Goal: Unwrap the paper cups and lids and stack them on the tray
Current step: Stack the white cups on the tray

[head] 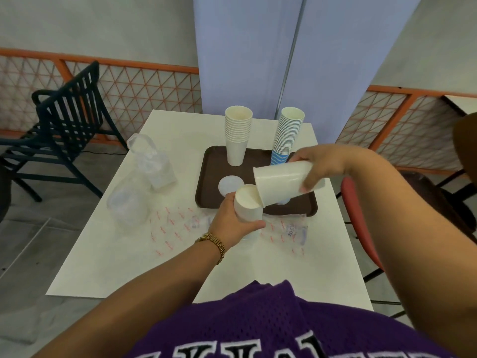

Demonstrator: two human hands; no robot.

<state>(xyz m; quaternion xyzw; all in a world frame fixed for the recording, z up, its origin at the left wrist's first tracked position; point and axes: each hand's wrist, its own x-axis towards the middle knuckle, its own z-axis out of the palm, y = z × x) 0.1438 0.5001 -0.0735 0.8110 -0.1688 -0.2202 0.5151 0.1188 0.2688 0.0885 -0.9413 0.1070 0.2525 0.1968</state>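
The left hand [233, 223] fingers wrap a short white paper cup stack [247, 204]. The right hand [320, 165] fingers clamp a tilted white paper cup [282, 183], its rim touching that stack, above the brown plastic tray [209, 177] on the white bench [116, 254].

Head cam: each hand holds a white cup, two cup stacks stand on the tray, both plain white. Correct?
Not quite. In the head view only the left stack is plain white; the right stack is blue-patterned. The rest holds: left hand and right hand each hold a white cup, both stacks on the tray.
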